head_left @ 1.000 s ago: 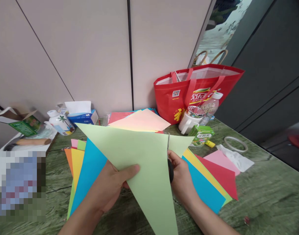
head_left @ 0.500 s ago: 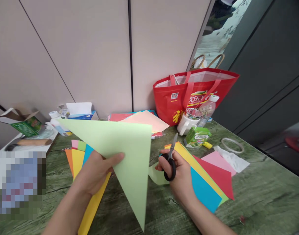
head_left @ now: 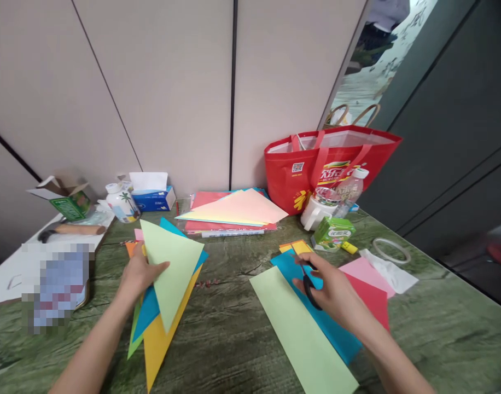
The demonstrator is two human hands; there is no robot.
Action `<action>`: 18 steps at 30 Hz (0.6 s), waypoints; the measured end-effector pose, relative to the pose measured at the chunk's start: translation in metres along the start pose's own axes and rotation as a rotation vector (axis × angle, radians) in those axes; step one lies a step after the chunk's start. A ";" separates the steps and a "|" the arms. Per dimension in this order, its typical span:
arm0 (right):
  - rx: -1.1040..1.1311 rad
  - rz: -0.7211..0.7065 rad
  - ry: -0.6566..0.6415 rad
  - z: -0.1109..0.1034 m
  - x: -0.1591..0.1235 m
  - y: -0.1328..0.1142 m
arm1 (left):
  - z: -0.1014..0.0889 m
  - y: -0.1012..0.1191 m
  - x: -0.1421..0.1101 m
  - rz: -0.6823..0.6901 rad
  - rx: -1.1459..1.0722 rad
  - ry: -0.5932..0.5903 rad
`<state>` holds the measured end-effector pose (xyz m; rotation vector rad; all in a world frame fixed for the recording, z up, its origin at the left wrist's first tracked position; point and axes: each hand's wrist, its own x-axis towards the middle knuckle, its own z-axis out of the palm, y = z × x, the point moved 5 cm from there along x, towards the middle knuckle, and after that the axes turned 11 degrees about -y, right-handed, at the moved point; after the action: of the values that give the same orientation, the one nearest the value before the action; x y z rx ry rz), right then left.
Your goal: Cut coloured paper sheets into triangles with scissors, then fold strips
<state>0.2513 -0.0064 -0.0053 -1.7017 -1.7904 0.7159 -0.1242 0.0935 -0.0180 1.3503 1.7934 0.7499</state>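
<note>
My left hand (head_left: 138,273) grips the left edge of a pale green paper triangle (head_left: 172,262), thumb on top and fingers behind. Under it lie several paper triangles: a blue one (head_left: 147,314), a yellow one (head_left: 162,345) and others partly covered. My right hand (head_left: 326,284) is closed around black-handled scissors (head_left: 312,290), whose blades are mostly hidden by the fingers. Below that hand a pale green paper strip (head_left: 302,334) lies slanted, beside a blue strip (head_left: 336,334) and a red sheet (head_left: 371,298).
At the back stand a red shopping bag (head_left: 285,180), a white mug (head_left: 316,213), a plastic bottle (head_left: 351,189) and a green carton (head_left: 333,232). Paper sheets (head_left: 242,205) lie by the wall. A tissue box (head_left: 154,200), white bottle (head_left: 122,205) and blurred-out object (head_left: 62,290) are left.
The pale green triangle has moved down and left onto the triangle pile. The pale green strip now lies flat at right. The scissors are lower, tilted over the strips.
</note>
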 end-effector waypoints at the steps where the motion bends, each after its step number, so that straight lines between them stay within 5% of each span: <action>1: -0.048 0.045 -0.047 0.005 -0.004 0.008 | -0.001 0.001 -0.002 0.032 0.116 0.060; 5: -0.209 0.191 -0.194 0.029 -0.017 0.022 | 0.017 0.031 -0.009 0.366 0.738 0.176; 12: -0.325 0.294 -0.199 0.041 -0.017 0.016 | 0.098 0.098 0.020 0.747 0.847 -0.043; 18: -0.271 0.131 -0.154 0.050 -0.017 0.032 | 0.160 0.134 0.058 0.874 1.049 -0.129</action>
<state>0.2382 -0.0222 -0.0634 -2.0043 -1.9686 0.7001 0.0702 0.1877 -0.0089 2.8772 1.4493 0.0258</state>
